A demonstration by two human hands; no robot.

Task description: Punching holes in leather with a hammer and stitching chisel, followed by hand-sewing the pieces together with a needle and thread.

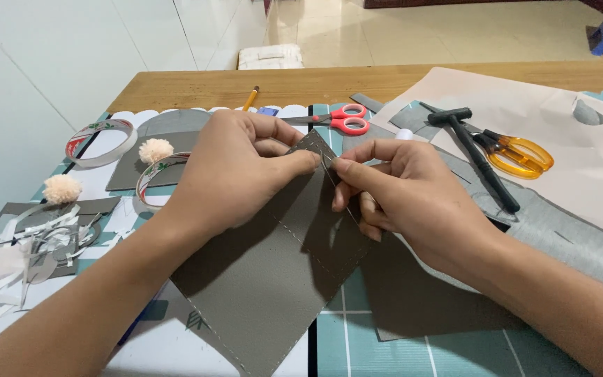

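A folded grey leather piece (pixel 273 279) with a line of pale stitching along its edge lies tilted in front of me. My left hand (pixel 235 171) pinches its upper corner between thumb and fingers. Just to the right, touching that same corner, my right hand (pixel 399 192) pinches a thin needle (pixel 343 199) that runs down along the stitched edge. Both wrists rest over the cutting mat (pixel 378 349).
Red-handled scissors (pixel 340 120), orange-handled scissors (pixel 518 153) and a black T-handled tool (pixel 479 157) lie behind my hands. Tape rolls (pixel 102 139), two fluffy pom-poms (pixel 62 188), paper scraps (pixel 36 241), a pencil (pixel 250 98), grey leather offcuts (pixel 553 230) and a pale sheet (pixel 581 146) surround them.
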